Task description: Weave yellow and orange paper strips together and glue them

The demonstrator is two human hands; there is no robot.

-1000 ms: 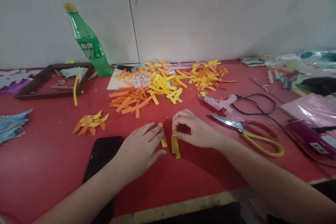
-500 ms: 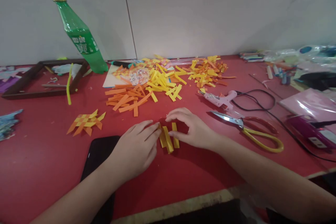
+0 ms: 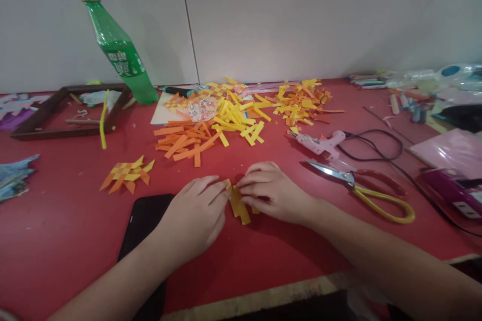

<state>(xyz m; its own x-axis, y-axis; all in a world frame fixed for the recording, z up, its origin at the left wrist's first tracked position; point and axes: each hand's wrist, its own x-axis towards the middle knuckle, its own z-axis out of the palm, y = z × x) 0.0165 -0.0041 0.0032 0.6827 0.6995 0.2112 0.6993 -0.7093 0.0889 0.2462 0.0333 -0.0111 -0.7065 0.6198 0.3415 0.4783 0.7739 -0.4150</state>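
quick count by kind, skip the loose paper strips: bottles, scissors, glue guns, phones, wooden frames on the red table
Bottles: 1
Scissors: 1
Glue guns: 1
Phones: 1
Wooden frames: 1
Total: 5

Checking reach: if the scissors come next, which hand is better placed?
Right, probably: the right hand lies nearest the scissors, while the left hand would have to cross the yellow strips both hands touch.

The small yellow paper strips (image 3: 239, 204) lie between the left hand (image 3: 196, 213) and right hand (image 3: 274, 193); yellow-handled metal scissors (image 3: 361, 188) lie right, flat black phone (image 3: 145, 225) left.
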